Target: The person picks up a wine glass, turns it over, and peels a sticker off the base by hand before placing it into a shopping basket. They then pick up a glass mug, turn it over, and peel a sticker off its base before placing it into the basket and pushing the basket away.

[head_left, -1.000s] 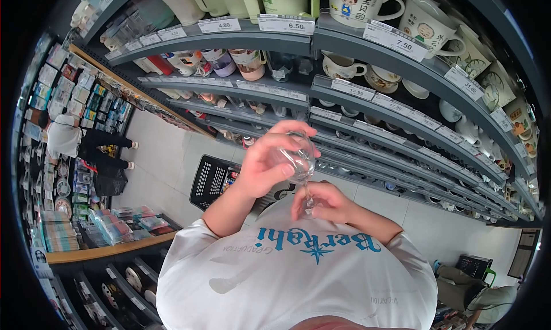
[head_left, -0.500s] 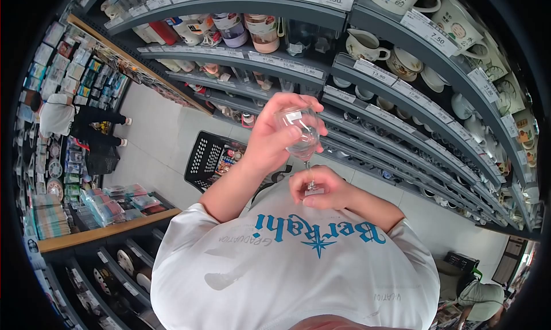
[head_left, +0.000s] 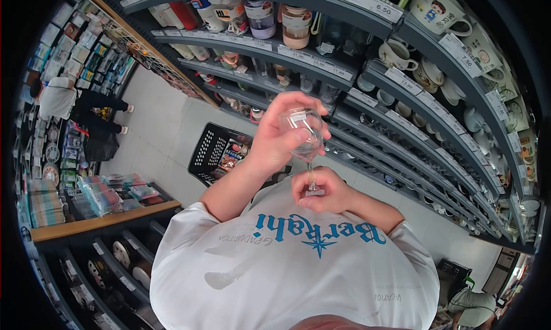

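In my head view, the left hand (head_left: 274,142) comes up on a bent elbow, its forearm slanting inward, fingers curled around the bowl of a clear, stemmed drinking glass (head_left: 309,150) with the thumb laid across the near side. I see the right hand (head_left: 328,193) lower, its forearm folded across the chest, fingers and thumb gripping the stem near the foot. Both hands hold the glass off any surface, before the white T-shirt with blue lettering (head_left: 293,278); the front edges of the dark grey metal shelves (head_left: 327,7) run beyond it, and a black perforated plastic basket (head_left: 205,155) stands past the left forearm.
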`<state>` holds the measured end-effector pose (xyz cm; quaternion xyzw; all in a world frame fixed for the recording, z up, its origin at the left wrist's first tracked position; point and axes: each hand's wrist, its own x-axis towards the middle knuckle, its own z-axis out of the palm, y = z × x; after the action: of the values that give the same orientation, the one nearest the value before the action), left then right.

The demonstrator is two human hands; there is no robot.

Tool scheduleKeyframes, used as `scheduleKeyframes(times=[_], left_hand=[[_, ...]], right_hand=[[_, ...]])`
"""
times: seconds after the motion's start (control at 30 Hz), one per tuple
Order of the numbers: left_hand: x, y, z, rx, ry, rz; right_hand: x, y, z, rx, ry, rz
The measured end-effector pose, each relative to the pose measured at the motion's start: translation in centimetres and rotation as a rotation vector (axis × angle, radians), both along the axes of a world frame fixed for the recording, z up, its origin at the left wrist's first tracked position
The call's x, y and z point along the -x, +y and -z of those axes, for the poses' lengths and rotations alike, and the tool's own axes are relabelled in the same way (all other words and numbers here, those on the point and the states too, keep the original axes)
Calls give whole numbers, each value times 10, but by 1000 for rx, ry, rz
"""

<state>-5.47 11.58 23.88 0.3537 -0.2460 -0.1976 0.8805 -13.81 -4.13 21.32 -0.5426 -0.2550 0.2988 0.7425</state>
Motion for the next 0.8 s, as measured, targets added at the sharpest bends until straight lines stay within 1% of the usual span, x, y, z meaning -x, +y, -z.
scheduleKeyframes(times=[0.07,0.13,0.2,0.3,0.37,0.47,0.53,0.63,0.67,0.73,0.8], left_hand=[[-1,7,2,48,-69,26],[0,15,3,36,-74,13],[1,25,2,24,-80,-2],[2,37,1,-16,-48,-37],[2,42,2,-106,-68,-83],[-2,47,9,-65,-125,-39],[-4,48,13,-52,-91,-34],[-7,49,17,-38,-23,-27],[-8,48,18,-38,7,-28],[-9,47,18,-67,14,-34],[-11,46,19,-99,20,-44]], right_hand=[[-1,7,1,17,-14,-2],[-3,14,4,-31,-22,-55],[-3,23,6,-12,-30,-40],[-4,37,7,-6,-44,-13],[-5,43,9,-21,-47,-1],[-10,46,16,-105,-41,-58],[-13,47,17,-131,-52,-105],[-12,51,14,-111,39,-42],[-11,52,14,-110,41,-35],[-9,53,13,-13,56,44],[-9,51,13,-5,54,51]])
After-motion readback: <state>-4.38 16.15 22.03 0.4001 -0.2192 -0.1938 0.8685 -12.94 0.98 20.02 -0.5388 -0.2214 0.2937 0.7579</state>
